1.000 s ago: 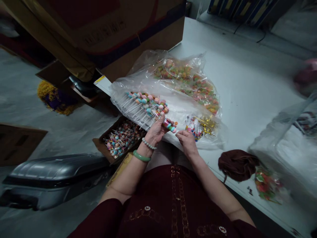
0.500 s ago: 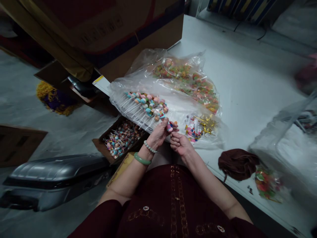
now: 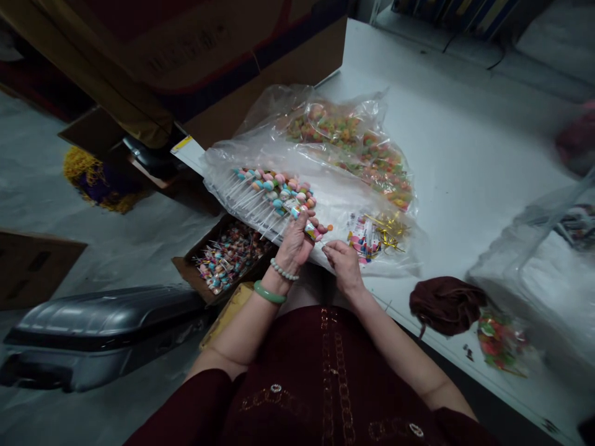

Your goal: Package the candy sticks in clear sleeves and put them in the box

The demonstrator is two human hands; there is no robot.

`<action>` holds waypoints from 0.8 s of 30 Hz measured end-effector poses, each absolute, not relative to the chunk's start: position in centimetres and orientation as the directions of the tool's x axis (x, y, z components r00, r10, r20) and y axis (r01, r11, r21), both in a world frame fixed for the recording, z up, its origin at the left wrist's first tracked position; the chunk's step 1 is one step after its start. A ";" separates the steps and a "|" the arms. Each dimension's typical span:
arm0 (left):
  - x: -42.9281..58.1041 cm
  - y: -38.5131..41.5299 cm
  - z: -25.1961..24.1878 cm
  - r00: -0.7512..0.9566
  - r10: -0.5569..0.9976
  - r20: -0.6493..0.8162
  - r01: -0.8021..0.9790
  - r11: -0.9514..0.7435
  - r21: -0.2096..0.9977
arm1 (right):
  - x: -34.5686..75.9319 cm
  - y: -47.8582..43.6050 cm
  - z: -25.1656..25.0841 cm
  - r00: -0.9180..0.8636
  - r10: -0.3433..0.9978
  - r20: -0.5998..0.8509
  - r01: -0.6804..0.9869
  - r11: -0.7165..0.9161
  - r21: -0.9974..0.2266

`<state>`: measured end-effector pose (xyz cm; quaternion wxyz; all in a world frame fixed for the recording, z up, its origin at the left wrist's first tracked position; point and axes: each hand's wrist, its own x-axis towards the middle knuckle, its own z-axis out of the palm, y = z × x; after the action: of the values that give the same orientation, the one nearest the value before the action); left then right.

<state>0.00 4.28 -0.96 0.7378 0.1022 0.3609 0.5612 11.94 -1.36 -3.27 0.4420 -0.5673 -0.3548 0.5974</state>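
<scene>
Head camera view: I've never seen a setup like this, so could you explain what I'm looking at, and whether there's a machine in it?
No machine here: these are a person's own two bare hands. The camera is worn on the person's head, looking forward and down, so you see roughly what they see.

On the white table lies crinkled clear plastic. On it are coloured sticks, which look like sweets on white stems, plus printed pieces and shiny gold strips. A brown cloth sits farther right.

The left hand holds a wrapped stick. The right hand pinches near its lower end; the exact part is too small to tell.
</scene>
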 end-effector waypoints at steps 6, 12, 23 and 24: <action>-0.1 3.7 -0.8 0.198 0.883 -0.426 -0.715 0.427 0.554 | 12.1 -0.6 -3.6 -0.551 0.643 -0.532 -0.437 -0.766 -0.472; 0.0 3.5 -1.7 0.147 0.876 -0.460 -0.753 0.401 0.522 | 12.5 -2.7 -3.5 0.008 0.966 -0.260 0.094 -0.259 -0.961; 1.5 1.4 -3.2 0.034 0.835 -0.549 -0.508 0.488 0.710 | 12.2 -2.8 -4.8 -0.124 0.887 0.445 0.856 0.322 -0.403; 1.5 1.1 -3.2 0.008 0.831 -0.556 -0.510 0.482 0.713 | 12.3 -3.0 -4.9 -0.127 0.878 0.461 0.867 0.324 -0.378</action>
<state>1.51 1.13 -3.20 0.6923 0.1569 0.5115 0.4842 12.31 -3.00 -4.85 0.3141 -0.5814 -0.7505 0.0087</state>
